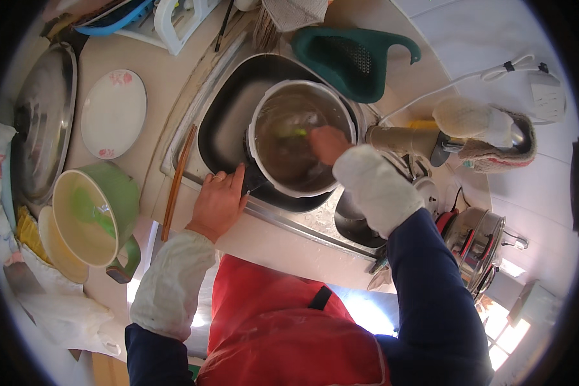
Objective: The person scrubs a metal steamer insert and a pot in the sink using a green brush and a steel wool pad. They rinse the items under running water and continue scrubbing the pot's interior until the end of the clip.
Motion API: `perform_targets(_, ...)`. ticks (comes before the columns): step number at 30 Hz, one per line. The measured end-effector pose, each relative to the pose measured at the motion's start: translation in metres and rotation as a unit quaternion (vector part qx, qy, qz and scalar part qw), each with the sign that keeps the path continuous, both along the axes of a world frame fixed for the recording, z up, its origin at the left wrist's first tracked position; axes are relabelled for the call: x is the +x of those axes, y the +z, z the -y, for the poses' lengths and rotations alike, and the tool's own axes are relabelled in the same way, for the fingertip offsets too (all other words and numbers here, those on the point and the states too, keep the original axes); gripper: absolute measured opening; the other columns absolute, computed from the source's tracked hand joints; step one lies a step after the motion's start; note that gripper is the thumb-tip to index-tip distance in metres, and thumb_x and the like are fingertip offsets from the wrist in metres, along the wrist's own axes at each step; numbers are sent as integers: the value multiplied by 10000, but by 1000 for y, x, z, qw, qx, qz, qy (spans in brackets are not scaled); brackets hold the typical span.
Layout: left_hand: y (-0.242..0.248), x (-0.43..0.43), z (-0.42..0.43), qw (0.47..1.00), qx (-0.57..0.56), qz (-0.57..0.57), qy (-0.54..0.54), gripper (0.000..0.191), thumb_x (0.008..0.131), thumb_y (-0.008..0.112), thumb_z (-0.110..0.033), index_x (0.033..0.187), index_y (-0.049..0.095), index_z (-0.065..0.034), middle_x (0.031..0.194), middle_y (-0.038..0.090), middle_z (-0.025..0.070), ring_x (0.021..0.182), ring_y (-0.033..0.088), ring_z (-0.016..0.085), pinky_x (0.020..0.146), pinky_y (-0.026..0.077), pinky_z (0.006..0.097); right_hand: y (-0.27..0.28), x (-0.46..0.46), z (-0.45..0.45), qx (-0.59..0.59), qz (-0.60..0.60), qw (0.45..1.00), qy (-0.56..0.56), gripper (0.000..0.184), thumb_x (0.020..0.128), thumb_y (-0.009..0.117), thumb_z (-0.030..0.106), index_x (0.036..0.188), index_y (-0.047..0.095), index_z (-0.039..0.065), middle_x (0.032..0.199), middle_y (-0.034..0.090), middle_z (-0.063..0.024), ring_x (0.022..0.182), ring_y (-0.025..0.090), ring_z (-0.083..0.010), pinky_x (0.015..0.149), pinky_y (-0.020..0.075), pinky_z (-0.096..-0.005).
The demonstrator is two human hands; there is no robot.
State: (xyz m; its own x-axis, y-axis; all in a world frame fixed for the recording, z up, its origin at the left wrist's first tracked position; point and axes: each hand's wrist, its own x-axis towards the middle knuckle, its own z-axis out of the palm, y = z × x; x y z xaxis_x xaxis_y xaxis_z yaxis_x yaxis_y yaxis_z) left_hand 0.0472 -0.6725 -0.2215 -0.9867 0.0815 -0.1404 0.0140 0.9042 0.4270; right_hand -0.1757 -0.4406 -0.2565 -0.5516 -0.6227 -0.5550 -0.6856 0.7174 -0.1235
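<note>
A metal pot (296, 87) with murky water stands in the steel sink basin (227, 116). My right hand (329, 144) reaches into the pot, blurred, with its fingers partly under the water; whether it grips anything does not show. Something small and bright green (296, 131) lies in the water beside its fingers. My left hand (220, 199) rests at the pot's black handle (254, 179), by the sink's front edge; its grip on the handle is not plain. A pair of wooden chopsticks (179, 182) lies to the left of that hand, across the sink's rim.
A green strainer basket (340, 60) sits behind the pot. On the left are a white oval plate (114, 114), a large metal lid (46, 123) and a green handled container (94, 212). To the right stand a cylindrical holder (400, 142) and stacked metal pots (473, 241).
</note>
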Motion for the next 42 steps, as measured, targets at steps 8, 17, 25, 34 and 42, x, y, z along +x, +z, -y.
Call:
perform_targets(8, -1, -1, -1, 1000, 9, 20, 7, 669, 821, 725, -239, 1379, 465, 21, 964, 674, 106, 983, 593, 259, 914, 439, 416, 28, 29, -14, 68, 87, 990, 92, 183, 812, 587, 104, 906, 720, 20, 877, 707, -215, 837, 702, -393, 749, 565, -508)
perform_targets(17, -3, 0, 0, 1000, -13, 22, -8, 663, 843, 701, -281, 1382, 463, 22, 983, 672, 100, 989, 594, 257, 915, 438, 415, 24, -26, 33, 37, -73, 984, 156, 451, 906, 536, 128, 1346, 544, 34, 905, 711, -180, 827, 709, -352, 701, 568, -483)
perform_targets(25, -1, 0, 2, 1000, -12, 6, -7, 642, 847, 698, -280, 1363, 473, 29, 982, 675, 97, 986, 596, 247, 895, 444, 393, 32, -38, -5, 123, -66, 973, 185, 394, 912, 502, 92, 1297, 548, 21, 879, 699, -186, 828, 702, -366, 696, 567, -473)
perform_targets(34, 0, -2, 1, 999, 19, 37, 3, 644, 844, 701, -278, 1374, 482, 16, 1057, 678, 130, 1041, 592, 274, 944, 442, 424, 6, 17, -14, 144, 219, 954, 148, 262, 833, 548, 65, 1041, 694, 0, 914, 704, -238, 881, 696, -391, 743, 557, -465)
perform_targets(42, -2, 2, 2, 1000, 23, 20, 2, 639, 841, 701, -264, 1373, 484, 16, 1033, 683, 130, 1025, 594, 272, 938, 442, 420, -12, 31, 45, -137, 116, 979, -95, 362, 865, 539, 45, 1217, 621, 34, 903, 695, -237, 886, 692, -391, 751, 555, -476)
